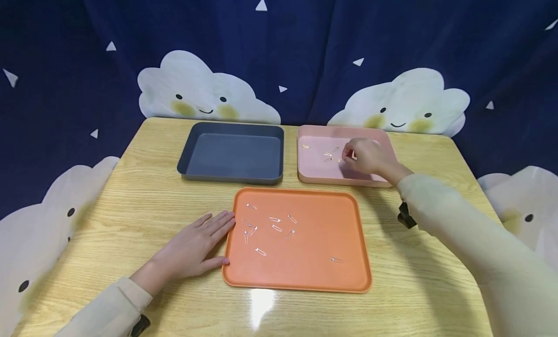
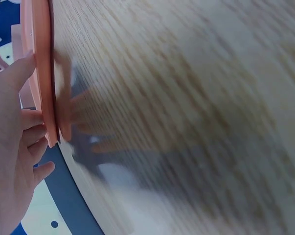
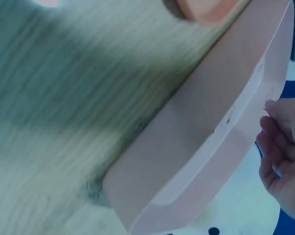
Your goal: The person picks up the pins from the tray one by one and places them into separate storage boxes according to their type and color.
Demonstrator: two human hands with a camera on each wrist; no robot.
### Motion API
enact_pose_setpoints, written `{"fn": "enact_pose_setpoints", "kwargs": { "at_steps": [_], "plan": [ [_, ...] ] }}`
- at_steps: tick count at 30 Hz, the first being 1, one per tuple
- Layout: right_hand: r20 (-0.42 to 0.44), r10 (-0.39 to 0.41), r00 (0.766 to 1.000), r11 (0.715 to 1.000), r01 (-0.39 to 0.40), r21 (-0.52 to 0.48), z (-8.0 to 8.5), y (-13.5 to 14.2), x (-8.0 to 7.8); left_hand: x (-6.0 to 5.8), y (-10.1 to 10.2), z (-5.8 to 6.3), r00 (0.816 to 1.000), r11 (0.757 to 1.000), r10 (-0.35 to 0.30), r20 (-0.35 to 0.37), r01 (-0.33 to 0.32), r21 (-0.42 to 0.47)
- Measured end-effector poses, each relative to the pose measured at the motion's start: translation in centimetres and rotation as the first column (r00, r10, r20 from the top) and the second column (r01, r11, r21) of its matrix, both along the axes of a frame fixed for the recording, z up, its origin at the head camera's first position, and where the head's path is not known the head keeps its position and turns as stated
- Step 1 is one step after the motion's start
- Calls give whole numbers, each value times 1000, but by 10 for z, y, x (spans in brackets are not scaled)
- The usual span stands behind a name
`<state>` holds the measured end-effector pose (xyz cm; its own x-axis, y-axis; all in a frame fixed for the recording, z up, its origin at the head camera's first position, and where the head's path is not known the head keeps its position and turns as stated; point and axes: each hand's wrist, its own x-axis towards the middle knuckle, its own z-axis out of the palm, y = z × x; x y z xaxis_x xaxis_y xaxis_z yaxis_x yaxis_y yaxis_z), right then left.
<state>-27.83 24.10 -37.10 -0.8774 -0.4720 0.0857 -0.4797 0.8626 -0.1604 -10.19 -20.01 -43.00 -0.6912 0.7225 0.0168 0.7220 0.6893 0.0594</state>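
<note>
My right hand [image 1: 366,157] is over the pink tray [image 1: 389,145], thumb and forefinger pinching a gold safety pin [image 3: 270,93]. Several gold safety pins [image 1: 328,154] lie on that tray's floor, left of the fingers. My left hand [image 1: 192,247] rests at the left rim of the orange tray [image 1: 305,274], fingers straight and thumb spread, fingertips on the edge. In the left wrist view its fingertips [image 2: 37,117] touch the tray's outer side. Several silver safety pins [image 1: 276,228] lie scattered on the orange tray, mostly in its left half, with one [image 1: 336,260] at the lower right.
A dark grey tray [image 1: 235,155] stands at the back left, beside the pink one. All three trays are on a wood-grain table [image 1: 144,196]. Behind hangs a dark blue curtain [image 1: 305,46] with white clouds and triangles.
</note>
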Motion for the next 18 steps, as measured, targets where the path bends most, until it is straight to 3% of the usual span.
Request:
{"fn": "enact_pose_setpoints", "kwargs": {
  "at_steps": [7,14,18],
  "plan": [
    [31,127,991,983,-130,130,5,7,-20,-1,-1,0,1000,1000,3,2,-3,1],
    [80,16,997,953,-39,301,18,15,-36,-2,-1,-2,1000,1000,-7,-26,8,5],
    [105,5,994,957,-35,288,23,20,-43,-2,-1,-3,1000,1000,-7,-29,7,10]
  ]
}}
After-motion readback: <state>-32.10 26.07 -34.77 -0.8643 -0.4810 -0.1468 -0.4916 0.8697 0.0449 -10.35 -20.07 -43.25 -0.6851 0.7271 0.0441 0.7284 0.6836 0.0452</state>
